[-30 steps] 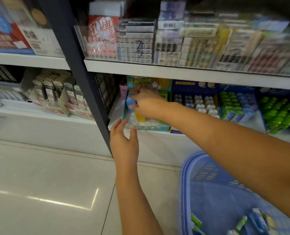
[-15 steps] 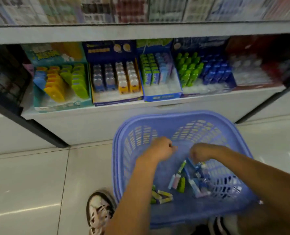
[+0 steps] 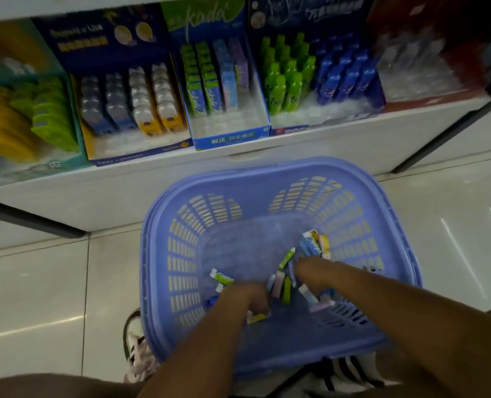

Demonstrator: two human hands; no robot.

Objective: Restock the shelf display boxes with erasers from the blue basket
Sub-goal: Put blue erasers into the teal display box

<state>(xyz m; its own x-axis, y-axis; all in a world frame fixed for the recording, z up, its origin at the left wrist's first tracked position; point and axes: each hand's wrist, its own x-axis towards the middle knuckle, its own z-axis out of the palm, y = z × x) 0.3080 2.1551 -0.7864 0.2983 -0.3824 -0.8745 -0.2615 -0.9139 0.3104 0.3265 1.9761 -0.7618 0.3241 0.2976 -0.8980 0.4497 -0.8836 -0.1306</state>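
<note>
Erasers (image 3: pixel 285 288), roughly dozen, loose in blue basket (image 3: pixel 267 179) on floor (image 3: pixel 52 282) below shelf (image 3: pixel 152 179). Five display boxes (image 3: pixel 230 137) up top, middle one says "kada". Left hand (image 3: pixel 247 300), right hand (image 3: pixel 313 271) both buried among erasers, grip? can't tell.

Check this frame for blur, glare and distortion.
Head view: display boxes smeared by motion; glare streaks on the floor at right; wide-angle bend bows the shelf edge; left hand and right hand in the basket are dim and soft, grips unclear.

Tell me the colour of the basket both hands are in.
The basket is light periwinkle blue, clearest in the head view.
</note>
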